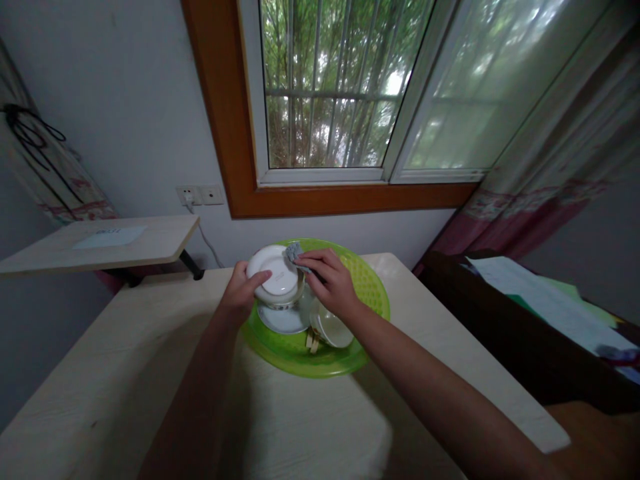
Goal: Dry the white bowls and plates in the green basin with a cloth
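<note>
My left hand point(241, 292) grips a white plate point(278, 270) by its left edge, thumb over the underside, which faces me. A small grey cloth point(294, 253) is pinched in my right hand point(330, 275) and touches the plate's upper right rim. Both hands are above a round green basket point(320, 367). Inside it, below the held plate, lies another white dish point(283, 321). To its right a white cup or bowl point(334, 329) rests on its side, its opening toward me. Short wooden pieces point(313, 341), perhaps chopstick ends, show beside it.
The basket stands on a pale wooden table point(150, 373) near the wall. At the left is a raised shelf point(165, 235) with a paper on it. A window point(340, 87) is ahead, with a cable point(207, 243) below its left. Papers point(540, 293) lie on dark furniture at the right.
</note>
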### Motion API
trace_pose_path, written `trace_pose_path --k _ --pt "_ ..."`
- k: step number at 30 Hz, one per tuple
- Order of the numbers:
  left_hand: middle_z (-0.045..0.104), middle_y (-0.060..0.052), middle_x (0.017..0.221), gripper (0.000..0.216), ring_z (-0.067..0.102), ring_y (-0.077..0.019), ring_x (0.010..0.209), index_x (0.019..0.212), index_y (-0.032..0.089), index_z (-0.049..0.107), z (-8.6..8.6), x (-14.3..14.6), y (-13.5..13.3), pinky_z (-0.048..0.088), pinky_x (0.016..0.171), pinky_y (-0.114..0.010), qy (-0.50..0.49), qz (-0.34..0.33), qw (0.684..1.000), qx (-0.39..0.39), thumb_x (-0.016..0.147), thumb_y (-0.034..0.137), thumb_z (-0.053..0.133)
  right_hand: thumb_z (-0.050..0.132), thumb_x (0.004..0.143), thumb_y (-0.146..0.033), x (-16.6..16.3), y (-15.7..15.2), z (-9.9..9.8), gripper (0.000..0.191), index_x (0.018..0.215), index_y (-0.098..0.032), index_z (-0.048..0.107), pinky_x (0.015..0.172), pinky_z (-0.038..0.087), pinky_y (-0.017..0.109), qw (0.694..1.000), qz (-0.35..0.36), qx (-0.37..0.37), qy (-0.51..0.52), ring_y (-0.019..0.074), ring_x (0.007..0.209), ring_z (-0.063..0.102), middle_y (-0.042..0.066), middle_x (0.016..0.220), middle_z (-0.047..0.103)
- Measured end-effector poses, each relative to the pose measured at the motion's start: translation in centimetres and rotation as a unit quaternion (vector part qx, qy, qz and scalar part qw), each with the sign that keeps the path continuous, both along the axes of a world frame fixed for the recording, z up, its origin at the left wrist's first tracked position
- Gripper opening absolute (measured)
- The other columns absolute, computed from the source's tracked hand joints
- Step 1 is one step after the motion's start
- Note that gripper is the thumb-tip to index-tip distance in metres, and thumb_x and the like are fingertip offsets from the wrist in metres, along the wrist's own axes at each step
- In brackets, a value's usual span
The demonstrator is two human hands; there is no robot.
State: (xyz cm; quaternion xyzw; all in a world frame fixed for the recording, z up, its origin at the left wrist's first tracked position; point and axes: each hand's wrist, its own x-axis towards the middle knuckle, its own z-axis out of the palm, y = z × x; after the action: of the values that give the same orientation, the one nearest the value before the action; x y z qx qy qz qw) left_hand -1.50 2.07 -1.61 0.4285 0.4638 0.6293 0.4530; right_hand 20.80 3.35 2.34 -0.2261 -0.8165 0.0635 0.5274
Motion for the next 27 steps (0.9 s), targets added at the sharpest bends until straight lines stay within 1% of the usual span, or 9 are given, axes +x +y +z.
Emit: trace_pose_path --k 2,7,10,13,15,19,22,25,27 --pt "0.062 -0.001 0.091 0.054 0.064 -0.0192 0.084 0.101 0.019 0.047 -0.08 0.02 0.09 0.050 0.076 -0.033 -0.010 0.002 1.000 -0.003 0.067 0.042 0.082 0.055 0.095 -0.017 -0.07 -0.17 -0.01 0.037 0.125 -0.033 0.069 0.094 0.051 0.050 1.000 0.007 0.019 -0.023 0.0259 0.107 0.062 0.008 0.116 0.069" --pt "0.061 0.000 0.094 0.058 0.062 -0.0177 0.084 0.103 0.020 0.045 -0.10 0.10 -0.05 0.049 0.076 -0.032 -0.003 -0.008 1.000 -0.005 0.065 0.040 0.083 0.054 0.098 -0.021 -0.77 -0.48 -0.14 0.040 0.135 -0.034 0.063 0.098 0.050 0.047 0.983 0.057 0.054 -0.164 0.0254 0.112 0.060 0.005 0.126 0.068" --pt "0.062 -0.002 0.099 0.061 0.063 -0.0190 0.087 0.105 0.020 0.045 -0.05 0.18 -0.21 0.050 0.078 -0.033 0.006 -0.025 1.000 -0.008 0.063 0.040 0.084 0.054 0.100 -0.023 -0.90 -0.40 -0.12 0.040 0.137 -0.034 0.061 0.099 0.049 0.047 0.977 0.044 0.063 -0.200 0.0260 0.113 0.058 0.004 0.131 0.067" --pt "0.062 -0.004 0.103 0.062 0.063 -0.0203 0.091 0.107 0.020 0.045 0.03 0.25 -0.27 0.050 0.081 -0.035 0.025 -0.025 0.999 -0.009 0.064 0.040 0.085 0.056 0.099 -0.023 -0.73 -0.23 -0.04 0.037 0.134 -0.033 0.064 0.097 0.048 0.048 0.979 0.005 0.069 -0.193 0.0268 0.110 0.057 0.004 0.132 0.067" --pt "0.061 -0.003 0.103 0.060 0.063 -0.0205 0.092 0.106 0.020 0.045 0.12 0.27 -0.28 0.050 0.082 -0.034 0.041 -0.012 0.999 -0.008 0.065 0.039 0.084 0.057 0.097 -0.023 -0.58 -0.17 -0.04 0.032 0.126 -0.030 0.068 0.093 0.049 0.047 0.981 -0.030 0.072 -0.180 0.0271 0.105 0.057 0.005 0.126 0.069" --pt "0.060 -0.004 0.101 0.060 0.062 -0.0218 0.094 0.106 0.019 0.046 0.39 0.24 -0.36 0.049 0.081 -0.034 0.073 0.013 0.997 -0.010 0.064 0.039 0.084 0.059 0.090 -0.021 -0.36 -0.23 -0.26 0.019 0.101 -0.022 0.075 0.080 0.049 0.044 0.979 -0.071 0.071 -0.179 0.0267 0.088 0.056 0.010 0.098 0.070" --pt "0.061 -0.003 0.100 0.061 0.062 -0.0224 0.094 0.106 0.019 0.046 0.51 0.22 -0.45 0.048 0.082 -0.034 0.076 0.019 0.997 -0.013 0.063 0.040 0.083 0.057 0.089 -0.019 -0.38 -0.33 -0.50 0.019 0.098 -0.021 0.074 0.078 0.050 0.041 0.975 -0.016 0.080 -0.204 0.0245 0.085 0.057 0.009 0.093 0.069" --pt "0.061 -0.003 0.098 0.059 0.061 -0.0215 0.092 0.104 0.020 0.046 0.50 0.26 -0.44 0.048 0.082 -0.034 0.075 0.021 0.997 -0.016 0.062 0.040 0.081 0.054 0.093 -0.018 -0.51 -0.36 -0.55 0.023 0.108 -0.022 0.072 0.084 0.052 0.039 0.971 0.055 0.096 -0.211 0.0228 0.094 0.060 0.008 0.103 0.070" --pt "0.061 -0.002 0.097 0.059 0.061 -0.0209 0.089 0.104 0.020 0.045 0.53 0.38 -0.40 0.049 0.080 -0.034 0.068 0.013 0.997 -0.021 0.062 0.041 0.080 0.055 0.096 -0.019 -0.51 -0.30 -0.41 0.022 0.111 -0.023 0.071 0.086 0.052 0.040 0.976 0.068 0.103 -0.182 0.0223 0.097 0.062 0.008 0.108 0.070"
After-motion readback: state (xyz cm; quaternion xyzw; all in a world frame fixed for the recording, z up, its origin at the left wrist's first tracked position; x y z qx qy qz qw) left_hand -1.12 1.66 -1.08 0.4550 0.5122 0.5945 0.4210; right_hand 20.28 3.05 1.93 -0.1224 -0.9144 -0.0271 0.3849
